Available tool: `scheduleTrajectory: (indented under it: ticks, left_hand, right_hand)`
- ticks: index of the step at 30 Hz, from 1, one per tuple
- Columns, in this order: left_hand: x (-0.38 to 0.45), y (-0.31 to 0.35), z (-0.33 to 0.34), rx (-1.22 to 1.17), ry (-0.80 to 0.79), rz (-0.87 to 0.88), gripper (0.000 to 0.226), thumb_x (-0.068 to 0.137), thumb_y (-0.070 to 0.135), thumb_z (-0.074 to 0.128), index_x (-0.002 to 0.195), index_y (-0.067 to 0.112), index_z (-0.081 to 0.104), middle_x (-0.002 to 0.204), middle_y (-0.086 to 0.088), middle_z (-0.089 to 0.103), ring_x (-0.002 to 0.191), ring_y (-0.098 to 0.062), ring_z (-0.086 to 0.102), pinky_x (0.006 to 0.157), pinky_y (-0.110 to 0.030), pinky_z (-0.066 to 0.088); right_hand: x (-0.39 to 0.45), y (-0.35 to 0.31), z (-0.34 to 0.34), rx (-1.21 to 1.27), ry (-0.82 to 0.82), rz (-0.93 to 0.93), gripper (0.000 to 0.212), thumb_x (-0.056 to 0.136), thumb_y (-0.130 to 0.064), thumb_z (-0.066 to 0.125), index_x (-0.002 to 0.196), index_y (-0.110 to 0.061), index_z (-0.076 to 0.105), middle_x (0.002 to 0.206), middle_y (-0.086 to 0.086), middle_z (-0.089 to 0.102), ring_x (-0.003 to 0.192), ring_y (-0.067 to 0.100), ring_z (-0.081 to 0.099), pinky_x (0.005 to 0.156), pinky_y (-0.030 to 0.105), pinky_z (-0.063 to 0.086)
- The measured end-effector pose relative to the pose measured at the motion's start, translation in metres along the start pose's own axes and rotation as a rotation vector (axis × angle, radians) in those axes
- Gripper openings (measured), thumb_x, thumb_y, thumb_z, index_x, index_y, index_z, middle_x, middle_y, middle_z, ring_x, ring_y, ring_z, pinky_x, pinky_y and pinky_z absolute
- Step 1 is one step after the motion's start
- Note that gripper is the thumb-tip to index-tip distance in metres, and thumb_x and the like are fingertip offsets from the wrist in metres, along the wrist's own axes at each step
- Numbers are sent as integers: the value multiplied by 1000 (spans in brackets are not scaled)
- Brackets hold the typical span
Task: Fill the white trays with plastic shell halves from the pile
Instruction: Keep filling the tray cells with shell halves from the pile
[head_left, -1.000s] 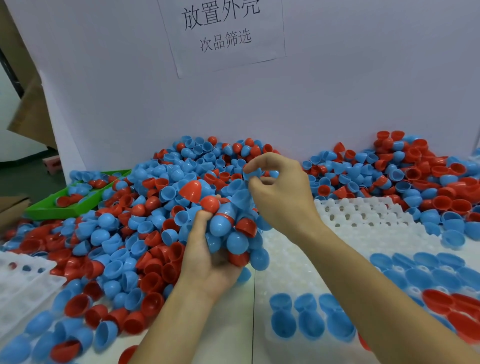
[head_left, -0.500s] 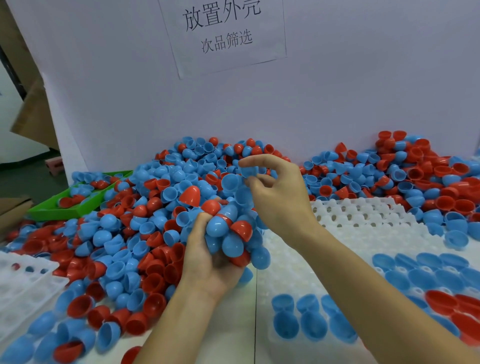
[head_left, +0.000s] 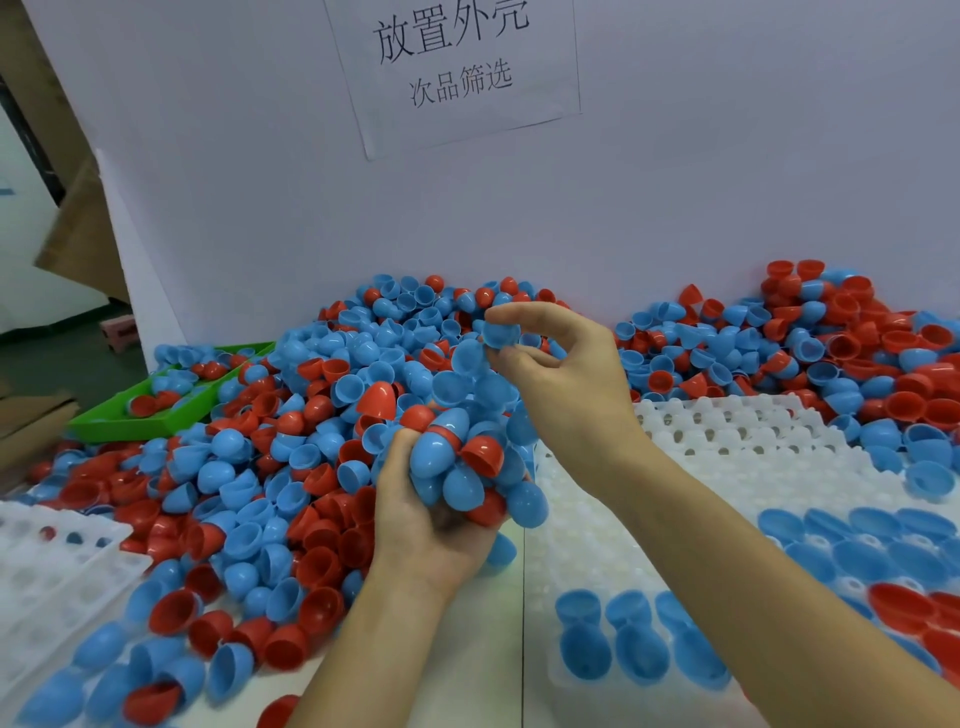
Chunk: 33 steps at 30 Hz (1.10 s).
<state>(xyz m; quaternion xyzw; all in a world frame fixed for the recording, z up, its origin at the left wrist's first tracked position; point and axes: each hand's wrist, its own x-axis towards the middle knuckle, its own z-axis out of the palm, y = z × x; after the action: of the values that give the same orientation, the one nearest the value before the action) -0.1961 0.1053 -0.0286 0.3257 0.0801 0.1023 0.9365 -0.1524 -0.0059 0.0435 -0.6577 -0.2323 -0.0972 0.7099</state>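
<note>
Two hands were at work above the near edge of the pile (head_left: 291, 415) of red and blue shell halves. The left hand (head_left: 431, 525) was cupped palm-up with fingers curled round a heaped handful (head_left: 457, 457) of mixed shells, several of them nested or joined. The right hand (head_left: 561, 374), just above that handful, pinched a single blue shell half (head_left: 500, 332) between thumb and forefinger, its other fingers loosely curled. The hands were close together but not clasped.

The white tray (head_left: 727, 441) lay directly to the right of the hands. Its near rows held blue halves (head_left: 639, 639) seated open side up, with blue and red ones further right; the middle and far cells were unfilled. A second white tray (head_left: 52, 561) sat at the left edge, mostly unfilled. A green bin (head_left: 130, 421) with a few shells stood at the back left, below a paper sign (head_left: 457, 67) on the wall.

Assessment: the step in hand was singling one shell out of the handful for seating. It would be done well by keeping the pinch on the rim, carrying the shell to the nearest vacant cell beside the filled rows, and setting it in the same orientation as its neighbours. The left hand was overloaded; shells at its edge risked spilling. Nested pairs should be separated before placing.
</note>
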Motion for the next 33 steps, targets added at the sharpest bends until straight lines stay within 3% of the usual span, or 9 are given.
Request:
scheduleTrajectory:
  ticks: [3, 6, 11, 15, 19, 23, 25, 29, 33]
  left_hand:
    - [1, -1, 0, -3, 5, 12, 37, 92, 36, 52, 69, 17, 74, 73, -6, 67, 65, -23, 66, 62, -36, 57]
    - [1, 1, -1, -19, 20, 41, 38, 89, 45, 56, 76, 18, 79, 84, -7, 72, 77, -24, 69, 74, -40, 56]
    - [-1, 6, -2, -16, -10, 42, 41, 94, 38, 52, 72, 17, 79, 74, -5, 70, 65, -20, 70, 62, -34, 60]
    - [-3, 12, 0, 6, -60, 43, 36, 94, 37, 50, 78, 15, 73, 66, -4, 64, 59, -19, 64, 65, -34, 57]
    - [-2, 13, -1, 28, -79, 46, 35, 88, 37, 52, 69, 16, 72, 63, -4, 63, 59, -20, 63, 68, -35, 53]
    - [-1, 12, -3, 22, -71, 49, 44, 94, 40, 49, 73, 17, 79, 72, -5, 68, 65, -21, 67, 73, -38, 54]
    - [-2, 13, -3, 14, -69, 53, 46, 95, 40, 47, 72, 16, 79, 71, -6, 68, 65, -21, 67, 73, -38, 55]
    - [-4, 14, 0, 22, -95, 52, 33, 87, 37, 54, 74, 15, 74, 69, -5, 65, 66, -22, 64, 76, -39, 52]
    - [-3, 12, -1, 8, -90, 51, 34, 87, 38, 55, 76, 15, 76, 72, -6, 67, 66, -22, 65, 71, -38, 57]
  right_hand:
    - [0, -2, -2, 63, 21, -37, 25, 92, -3, 66, 104, -24, 73, 89, -16, 73, 83, 25, 70, 73, 39, 57]
    - [2, -7, -5, 103, 20, -66, 23, 92, -2, 64, 104, -20, 73, 85, -19, 73, 77, 13, 72, 70, 22, 60]
    - [12, -11, -22, 244, 56, 23, 5, 89, -14, 71, 91, -19, 73, 94, 4, 76, 88, 18, 74, 82, 30, 60]
    - [22, -12, -42, 170, 19, 93, 14, 79, -18, 80, 90, -15, 70, 84, 1, 77, 84, 16, 75, 79, 29, 60]
    - [28, -13, -60, -13, -46, 145, 23, 78, -12, 81, 95, -23, 70, 93, -5, 76, 90, 12, 73, 92, 35, 57]
    - [28, -17, -69, -70, -74, 135, 25, 79, -12, 80, 98, -26, 69, 105, -4, 73, 98, 12, 71, 97, 34, 54]
    - [28, -17, -71, -96, -59, 133, 23, 80, -13, 80, 97, -25, 69, 105, -2, 73, 98, 11, 71, 95, 31, 54]
    - [28, -19, -72, -187, -29, 88, 16, 80, -23, 82, 90, -27, 70, 95, -9, 75, 88, 3, 71, 77, 15, 52]
    - [26, -29, -84, -358, -50, 32, 12, 81, -33, 79, 90, -34, 70, 97, -12, 72, 92, 6, 70, 84, 26, 53]
